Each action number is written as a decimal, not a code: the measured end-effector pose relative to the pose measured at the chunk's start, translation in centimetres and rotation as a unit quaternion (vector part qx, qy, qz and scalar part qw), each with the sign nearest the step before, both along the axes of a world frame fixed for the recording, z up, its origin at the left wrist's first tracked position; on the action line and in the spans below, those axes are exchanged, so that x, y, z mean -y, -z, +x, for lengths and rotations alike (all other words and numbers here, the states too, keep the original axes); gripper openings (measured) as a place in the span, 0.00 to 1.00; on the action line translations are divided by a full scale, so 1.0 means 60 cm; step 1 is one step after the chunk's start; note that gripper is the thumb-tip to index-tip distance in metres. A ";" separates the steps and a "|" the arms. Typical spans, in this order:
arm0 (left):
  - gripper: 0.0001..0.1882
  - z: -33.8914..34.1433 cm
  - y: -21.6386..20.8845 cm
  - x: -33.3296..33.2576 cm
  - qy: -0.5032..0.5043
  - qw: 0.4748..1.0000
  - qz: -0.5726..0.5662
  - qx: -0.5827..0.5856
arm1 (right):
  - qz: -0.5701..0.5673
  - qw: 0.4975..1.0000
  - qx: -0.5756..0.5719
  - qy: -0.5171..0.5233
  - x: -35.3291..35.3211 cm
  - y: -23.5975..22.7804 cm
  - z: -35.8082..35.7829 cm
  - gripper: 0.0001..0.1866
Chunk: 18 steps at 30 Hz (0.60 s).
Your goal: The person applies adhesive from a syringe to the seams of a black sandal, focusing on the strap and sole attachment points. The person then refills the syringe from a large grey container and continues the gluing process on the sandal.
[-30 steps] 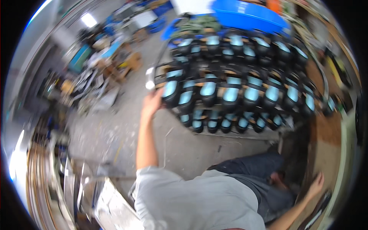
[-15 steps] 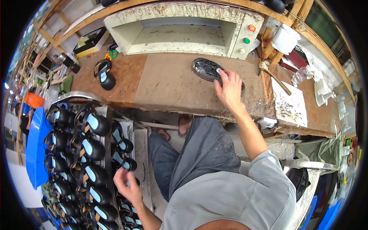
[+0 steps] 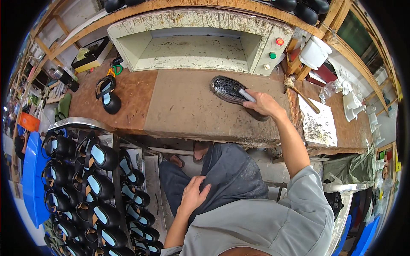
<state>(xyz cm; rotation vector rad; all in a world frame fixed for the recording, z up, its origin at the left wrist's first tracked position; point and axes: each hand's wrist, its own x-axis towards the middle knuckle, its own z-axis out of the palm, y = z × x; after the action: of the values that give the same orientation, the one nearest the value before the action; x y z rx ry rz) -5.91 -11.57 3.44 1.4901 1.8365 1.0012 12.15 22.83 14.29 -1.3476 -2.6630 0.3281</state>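
A dark shoe sole (image 3: 223, 89) with a shiny, wet-looking inner face lies on the workbench (image 3: 183, 102) in front of me. My right hand (image 3: 262, 103) is closed over its near right end, gripping a short pale grey stick-like tool (image 3: 247, 95). The tool's tip points into the hollow of the sole; what sits under my palm is hidden. My left hand (image 3: 194, 196) rests on my trouser leg, fingers stretched and thumb apart, holding nothing. A black sandal (image 3: 111, 102) with a light-blue insole stands at the left of the bench.
A cream metal box (image 3: 192, 53) with an open front and coloured buttons stands behind the sole. To the right lie a hammer (image 3: 304, 96) and a stained paper sheet (image 3: 318, 121). Racks of black sandals (image 3: 102, 187) fill the lower left, beside a blue tub (image 3: 34, 183).
My left hand has moved right, from beside the sandal rack onto my leg. My right hand has shifted slightly on the sole, and more of the pale tool shows. The view has shifted a little.
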 end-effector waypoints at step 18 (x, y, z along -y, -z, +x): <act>0.22 0.024 -0.145 -0.088 0.067 0.842 0.273 0.461 | -0.539 0.648 -0.519 -0.140 0.418 0.026 -0.061 0.16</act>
<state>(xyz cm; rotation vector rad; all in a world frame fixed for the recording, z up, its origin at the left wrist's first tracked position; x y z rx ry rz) -4.46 -6.30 12.12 1.0474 0.7688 1.8464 8.48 -2.25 12.70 -0.4028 -1.4758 2.1538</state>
